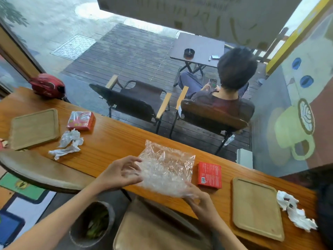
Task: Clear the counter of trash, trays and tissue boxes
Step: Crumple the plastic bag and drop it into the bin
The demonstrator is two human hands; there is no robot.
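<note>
The left hand's fingers (133,168) curl and pinch the left edge of a clear plastic bag (165,166), while the right hand's fingers (191,193) pinch its near right corner at the counter's near edge. The left hand (120,175) and right hand (200,201) thus hold the one bag between them, and it lies crinkled on the middle of the wooden counter (115,141).

Two red tissue boxes sit on the counter: one (209,177) just right of the bag, apart from it, the other (81,120) toward the far edge on the left.

Two wooden trays lie there too: one (255,207) near the right end, one (34,128) near the left end.

Two heaps of crumpled tissue show: one (69,143) between the left tray and the bag, one (295,212) just right of the right tray.

A red helmet (47,85) rests at the far left corner. Below the near edge stands a grey bin (93,224) beside a tan seat (153,231). Beyond the window a person (232,82) sits in a chair.
</note>
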